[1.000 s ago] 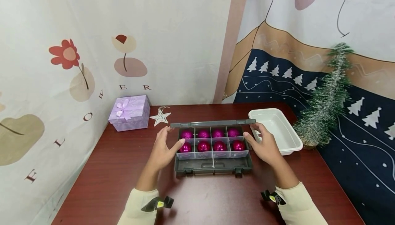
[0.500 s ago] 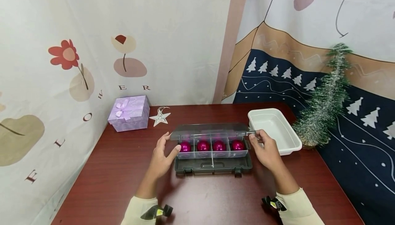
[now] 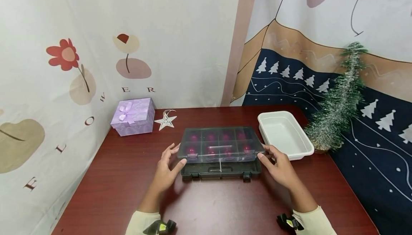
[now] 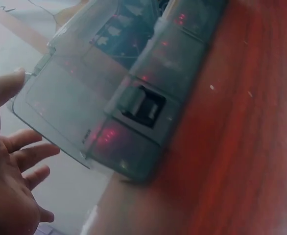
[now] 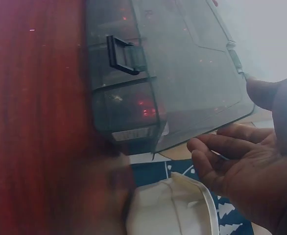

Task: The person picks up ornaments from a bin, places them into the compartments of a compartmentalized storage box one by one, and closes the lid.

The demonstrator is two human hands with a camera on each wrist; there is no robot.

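Observation:
A clear grey compartment case (image 3: 201,170) lies on the table, its tinted lid (image 3: 222,147) tilted low over the compartments. Several magenta baubles (image 3: 192,151) show dimly through it in two rows. My left hand (image 3: 165,173) holds the lid's left front corner, with the thumb at the front edge and fingers along the side. At the opposite corner, my right hand (image 3: 280,169) grips the lid between thumb and fingers. Black latches (image 3: 246,177) are visible on the case's front. In the left wrist view, a dark latch (image 4: 146,105) shows near the lid's edge.
Behind the right hand stands a white plastic tub (image 3: 284,135). A frosted artificial tree (image 3: 338,102) rises at the far right. At the back left are a lilac gift box (image 3: 136,118) and a white star ornament (image 3: 166,121). Printed cloths hang behind the table (image 3: 106,192).
The lid has swung forward and down from upright, both hands moving toward me with it. The right hand took hold of its corner on the way. The baubles are now under the lid.

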